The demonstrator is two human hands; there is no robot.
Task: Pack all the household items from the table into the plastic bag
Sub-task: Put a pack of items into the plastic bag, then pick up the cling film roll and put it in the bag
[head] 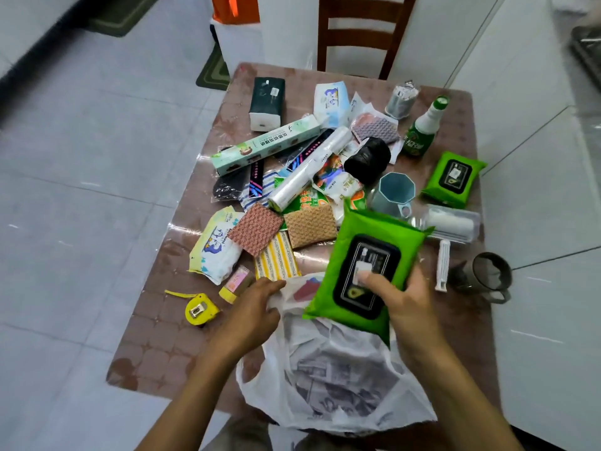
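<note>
A white plastic bag (338,379) lies at the table's near edge with something dark showing through it. My left hand (257,307) grips the bag's upper left rim. My right hand (403,297) holds a green wet-wipes pack (361,268) tilted just above the bag's mouth. Many items cover the table: a second green wipes pack (453,179), a yellow tape measure (200,309), a blue cup (393,193), a green spray bottle (422,128), a long cling-film box (265,144) and a white wipes pack (216,245).
The brown table (156,349) stands on a grey tiled floor. A wooden chair (361,34) is at its far side. A grey mug (491,276) sits at the right edge beside a white clip (442,265). White cabinets run along the right.
</note>
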